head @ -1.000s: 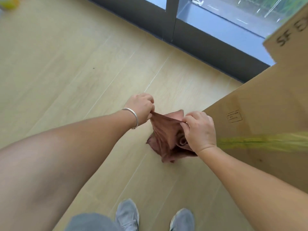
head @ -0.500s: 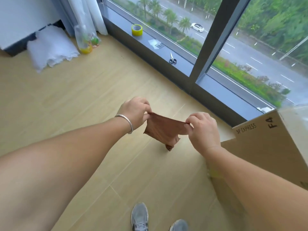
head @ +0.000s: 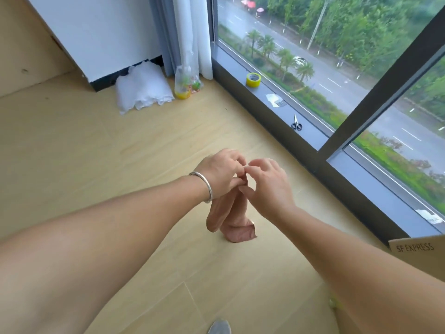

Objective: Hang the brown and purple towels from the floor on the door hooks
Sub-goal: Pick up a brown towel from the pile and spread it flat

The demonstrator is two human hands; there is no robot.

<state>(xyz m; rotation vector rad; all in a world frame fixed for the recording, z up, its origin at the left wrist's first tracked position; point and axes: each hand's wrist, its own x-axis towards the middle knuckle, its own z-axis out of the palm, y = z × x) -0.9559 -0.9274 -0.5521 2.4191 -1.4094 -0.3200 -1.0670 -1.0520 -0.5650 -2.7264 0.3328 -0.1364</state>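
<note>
The brown towel (head: 231,220) hangs folded in the air in front of me, above the wooden floor. My left hand (head: 220,174), with a silver bangle on the wrist, pinches the towel's top edge. My right hand (head: 267,186) is right beside it, fingers loosely spread and bent, its thumb close to the towel's top; whether it grips the cloth is hidden by the left hand. No purple towel and no door hooks are in view.
A large window with a dark sill (head: 313,131) runs along the right, holding yellow tape (head: 253,79) and scissors (head: 296,122). A white cloth pile (head: 142,89) and plastic bag (head: 185,83) lie by the curtain. A cardboard box (head: 419,251) stands at right.
The towel was stretched between both hands; now the hands have come together and the towel hangs folded from the left hand. My view has lifted toward the window corner.
</note>
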